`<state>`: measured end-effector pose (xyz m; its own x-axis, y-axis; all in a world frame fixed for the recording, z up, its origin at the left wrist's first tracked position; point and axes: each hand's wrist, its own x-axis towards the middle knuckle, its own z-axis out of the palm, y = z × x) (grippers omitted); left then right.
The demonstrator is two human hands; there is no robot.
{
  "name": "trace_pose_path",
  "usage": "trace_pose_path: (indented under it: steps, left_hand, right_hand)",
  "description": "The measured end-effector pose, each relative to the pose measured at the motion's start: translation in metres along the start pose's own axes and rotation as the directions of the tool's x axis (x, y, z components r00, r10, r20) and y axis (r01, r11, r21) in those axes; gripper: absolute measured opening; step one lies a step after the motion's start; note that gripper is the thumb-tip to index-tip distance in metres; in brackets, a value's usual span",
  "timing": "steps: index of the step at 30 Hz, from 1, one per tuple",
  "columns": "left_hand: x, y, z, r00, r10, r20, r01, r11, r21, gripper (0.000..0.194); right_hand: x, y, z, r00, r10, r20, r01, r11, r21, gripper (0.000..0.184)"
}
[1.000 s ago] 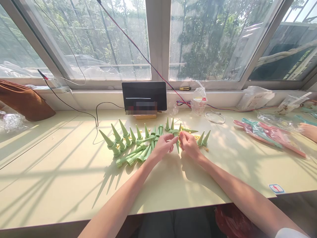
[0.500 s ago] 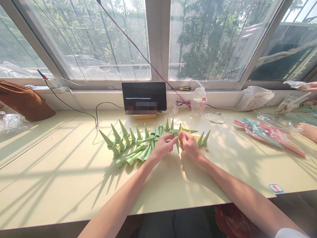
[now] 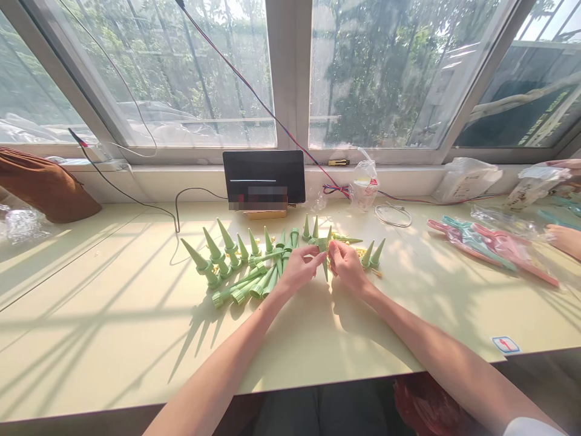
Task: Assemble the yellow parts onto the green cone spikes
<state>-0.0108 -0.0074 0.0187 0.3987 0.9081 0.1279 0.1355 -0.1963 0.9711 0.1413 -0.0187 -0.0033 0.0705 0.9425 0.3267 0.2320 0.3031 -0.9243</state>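
My left hand (image 3: 299,267) grips a green plastic watering spike (image 3: 322,243), whose tapered tip points down toward the table. At the side of the same spike, my right hand (image 3: 348,264) is closed in a pinch; whatever lies between its fingertips is too small and hidden to make out. Left of my hands stand several green spikes (image 3: 226,238) with their tips up, and several green tubes (image 3: 247,287) lie loosely in front of them. Small yellow pieces (image 3: 361,251) are scattered just behind and beside my right hand, near two upright spikes (image 3: 376,254).
A dark tablet (image 3: 265,177) leans on a small box at the back. Bagged pink and teal items (image 3: 494,247) lie at right. A bagged cup (image 3: 364,184) and a coiled white cable (image 3: 393,215) stand nearer. Another person's hand (image 3: 565,239) shows at the right edge.
My hands stay almost in place, with the spike turned slightly between them. At the far right, the other person's upper hand has brought a white bag down over a cup.
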Motion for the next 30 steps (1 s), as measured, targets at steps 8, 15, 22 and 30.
trace_pose_path:
  steps: [8,15,22,30]
  left_hand:
    - [0.0010,-0.0010,0.0008,0.998,-0.055,-0.036,0.053,0.997,-0.054,0.040]
    - [0.0022,-0.0028,0.0003,0.995,-0.075,-0.062,0.071,0.995,-0.068,0.044]
    - [0.0034,-0.0053,0.0001,0.996,-0.057,-0.065,0.052,0.996,-0.075,0.044]
    - [0.0053,-0.0084,0.0007,0.996,-0.021,-0.086,0.015,0.998,-0.064,0.040]
  right_hand:
    - [-0.0007,0.0010,0.0001,1.000,0.000,0.019,-0.001,1.000,0.007,0.049]
    - [0.0000,0.0033,-0.0004,1.000,0.002,0.021,-0.003,1.000,0.012,0.049]
    - [-0.0007,0.0032,-0.0002,1.000,0.000,0.011,0.000,1.000,0.023,0.050]
    - [0.0000,0.0037,0.0003,1.000,0.002,0.022,-0.003,0.999,0.043,0.051]
